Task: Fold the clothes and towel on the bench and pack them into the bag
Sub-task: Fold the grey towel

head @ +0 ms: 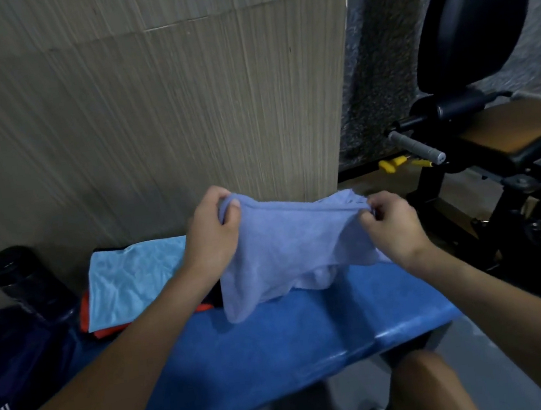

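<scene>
A lavender-blue towel [288, 253] hangs between both hands above the blue bench [280, 350], its lower edge drooping onto the seat. My left hand [213, 235] grips the towel's upper left corner. My right hand [392, 224] pinches the upper right edge. To the left on the bench lies a light blue cloth [128, 280], folded flat on top of an orange and black garment [104, 331]. A dark navy bag [12, 359] sits at the far left.
A black bottle [22, 279] stands by the bag against the striped beige wall [149, 117]. A black gym machine [478, 131] with a grey handle and yellow knob stands at the right. My knee [427, 386] is below the bench edge.
</scene>
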